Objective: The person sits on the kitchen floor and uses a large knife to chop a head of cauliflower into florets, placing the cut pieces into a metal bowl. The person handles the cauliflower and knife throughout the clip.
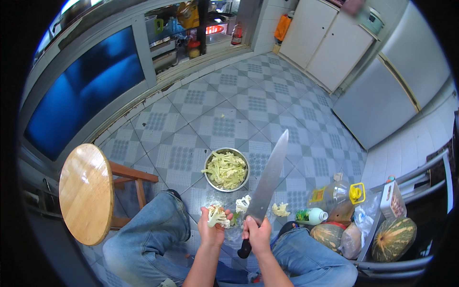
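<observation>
A piece of cauliflower [217, 217] rests in my left hand [209, 229], its cut stem side facing up and my fingers curled around it. My right hand [259, 233] grips the black handle of a large kitchen knife [267, 181], whose blade points up and away from me. Just ahead on the floor stands a round metal bowl [216, 187] heaped with cut cauliflower florets [226, 169]. Behind the knife, another cauliflower piece [242, 203] lies between my hands, and a small floret [280, 210] is on the floor to the right. Clear plastic [235, 242] shows below them.
A wooden stool [86, 193] lies tipped at left. On the right are a large plastic bottle [335, 193], a green-and-white bottle [311, 216], pumpkins [394, 239] and a white basket [393, 199] on a metal rack. A fridge [376, 97] and white cabinets [324, 39] stand farther back.
</observation>
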